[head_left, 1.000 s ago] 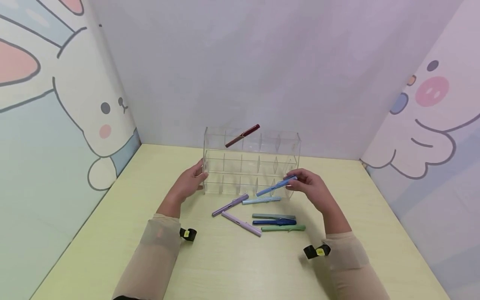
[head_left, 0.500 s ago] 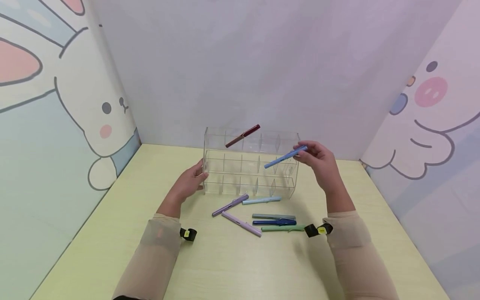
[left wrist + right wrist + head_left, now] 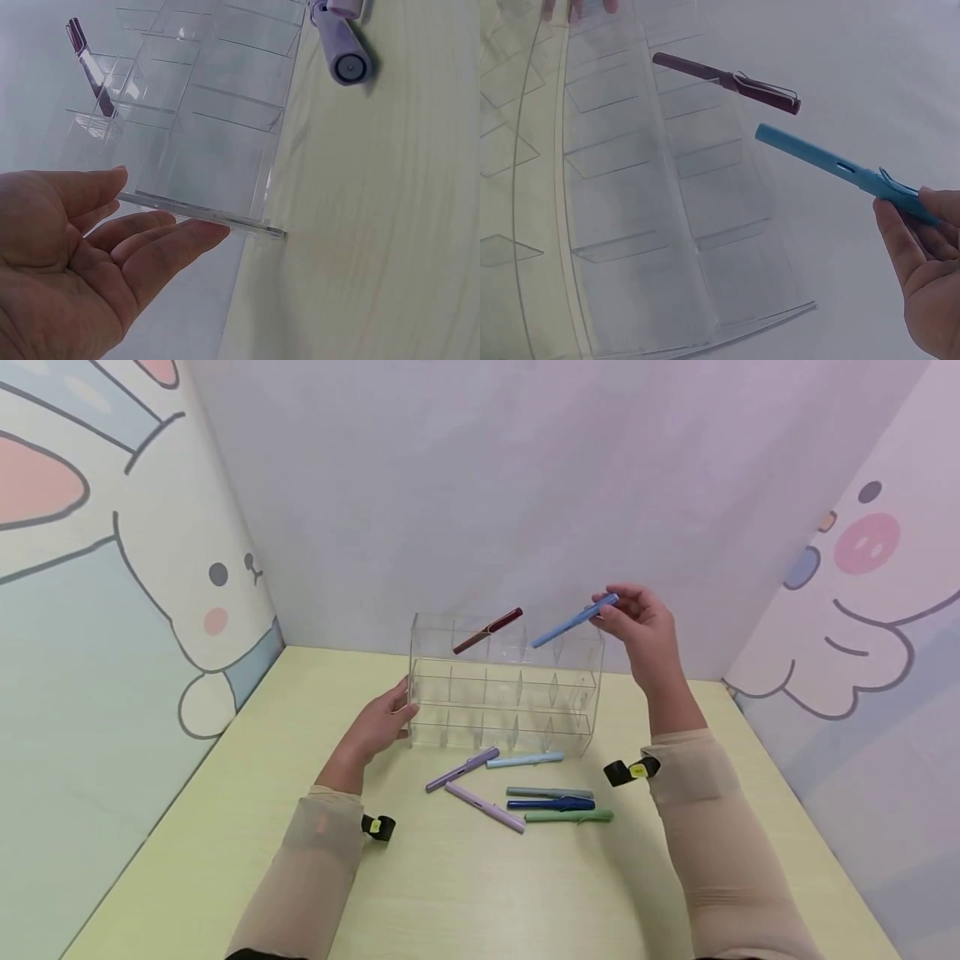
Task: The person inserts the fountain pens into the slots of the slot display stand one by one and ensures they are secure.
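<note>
My right hand [image 3: 637, 622] pinches a capped light blue pen [image 3: 817, 157] near its clip end, raised at the height of the rack's top row. The pen slants, its far end pointing down and left. A clear acrylic rack [image 3: 502, 697] with three stepped rows of compartments stands below and left of it. In the top row a dark red pen [image 3: 487, 631] leans tilted, its clip showing in the right wrist view. My left hand [image 3: 97, 255] rests its thumb and fairly straight fingers against the rack's left side panel [image 3: 202, 214].
Several capped pens lie on the table before the rack: a purple pen [image 3: 462, 769], a lilac pen [image 3: 484, 807], a pale blue pen [image 3: 525, 760], a grey-green pen [image 3: 550, 792], a dark blue pen [image 3: 551, 804] and a green pen [image 3: 568, 817]. Walls surround the table [image 3: 450, 893].
My right hand has lifted the blue pen from the rack's bottom row, past the middle, up to the top row. The left hand and the rack have stayed in place.
</note>
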Demonstrator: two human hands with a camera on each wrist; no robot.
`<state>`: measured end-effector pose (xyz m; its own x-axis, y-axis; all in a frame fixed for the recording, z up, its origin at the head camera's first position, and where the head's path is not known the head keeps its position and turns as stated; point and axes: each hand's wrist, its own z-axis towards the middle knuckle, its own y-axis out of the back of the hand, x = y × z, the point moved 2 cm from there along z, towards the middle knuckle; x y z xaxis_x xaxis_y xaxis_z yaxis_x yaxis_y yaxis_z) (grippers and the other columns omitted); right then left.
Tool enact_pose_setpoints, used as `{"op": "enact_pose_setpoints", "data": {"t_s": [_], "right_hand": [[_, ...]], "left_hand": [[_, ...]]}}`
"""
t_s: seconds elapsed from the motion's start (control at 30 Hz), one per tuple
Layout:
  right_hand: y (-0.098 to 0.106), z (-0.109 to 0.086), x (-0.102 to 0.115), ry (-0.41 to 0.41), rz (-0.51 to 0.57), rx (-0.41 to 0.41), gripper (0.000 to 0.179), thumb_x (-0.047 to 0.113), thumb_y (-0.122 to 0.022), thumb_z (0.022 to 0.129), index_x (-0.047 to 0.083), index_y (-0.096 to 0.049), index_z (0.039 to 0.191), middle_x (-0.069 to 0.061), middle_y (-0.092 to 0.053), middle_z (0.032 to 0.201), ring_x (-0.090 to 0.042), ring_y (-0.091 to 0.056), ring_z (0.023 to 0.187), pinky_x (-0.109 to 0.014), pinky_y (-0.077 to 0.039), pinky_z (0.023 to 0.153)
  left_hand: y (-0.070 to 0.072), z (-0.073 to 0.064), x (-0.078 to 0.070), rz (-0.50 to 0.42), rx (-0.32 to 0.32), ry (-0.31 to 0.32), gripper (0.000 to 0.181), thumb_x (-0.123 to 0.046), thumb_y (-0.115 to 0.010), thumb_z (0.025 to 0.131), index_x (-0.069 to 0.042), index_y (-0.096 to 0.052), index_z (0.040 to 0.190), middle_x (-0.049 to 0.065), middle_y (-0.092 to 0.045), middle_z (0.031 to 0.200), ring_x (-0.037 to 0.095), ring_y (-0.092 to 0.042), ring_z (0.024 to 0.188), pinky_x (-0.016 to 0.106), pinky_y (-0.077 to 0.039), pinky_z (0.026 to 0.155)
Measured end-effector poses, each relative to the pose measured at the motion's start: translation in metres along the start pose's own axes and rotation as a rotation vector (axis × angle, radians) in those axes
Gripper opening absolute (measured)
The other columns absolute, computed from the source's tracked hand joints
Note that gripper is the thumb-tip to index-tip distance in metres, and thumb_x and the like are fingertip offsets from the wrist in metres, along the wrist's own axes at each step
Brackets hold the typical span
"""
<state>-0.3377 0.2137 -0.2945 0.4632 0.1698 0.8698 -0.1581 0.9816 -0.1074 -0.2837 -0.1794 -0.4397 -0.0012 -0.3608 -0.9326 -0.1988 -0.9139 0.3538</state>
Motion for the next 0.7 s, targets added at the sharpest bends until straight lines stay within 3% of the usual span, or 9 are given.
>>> {"op": "enact_pose_setpoints", "data": {"t_s": [0.13,0.33,0.7], "right_hand": [[-0.008,0.012,0.006,0.029,-0.012,-0.014,0.033,0.006,-0.069,0.091,0.001,-0.060,0.122,-0.018,-0.065,0.115,-0.022,-0.067,0.100,-0.030,-0.058,0.088],[-0.015,0.024,0.004,0.052,-0.002,-0.031,0.029,0.003,-0.069,0.090,0.000,-0.062,0.119,-0.020,-0.064,0.113,-0.022,-0.066,0.096,-0.030,-0.059,0.086],[-0.021,0.027,-0.016,-0.038,-0.037,-0.002,0.028,0.003,-0.069,0.091,0.001,-0.062,0.118,-0.022,-0.062,0.115,-0.020,-0.067,0.098,-0.029,-0.059,0.087]], "left_hand": [[0.000,0.001,0.000,0.001,-0.009,-0.004,0.063,-0.025,-0.048,0.105,-0.033,-0.014,0.158,0.010,-0.032,0.159,0.035,-0.041,0.139,0.052,-0.051,0.099],[-0.002,0.001,-0.001,-0.011,-0.005,0.001,0.062,-0.025,-0.048,0.105,-0.038,-0.016,0.157,0.009,-0.032,0.159,0.034,-0.039,0.141,0.051,-0.051,0.099],[-0.002,0.000,-0.001,-0.005,-0.007,0.001,0.063,-0.027,-0.049,0.105,-0.038,-0.016,0.157,0.009,-0.031,0.160,0.034,-0.037,0.142,0.051,-0.052,0.098]]}}
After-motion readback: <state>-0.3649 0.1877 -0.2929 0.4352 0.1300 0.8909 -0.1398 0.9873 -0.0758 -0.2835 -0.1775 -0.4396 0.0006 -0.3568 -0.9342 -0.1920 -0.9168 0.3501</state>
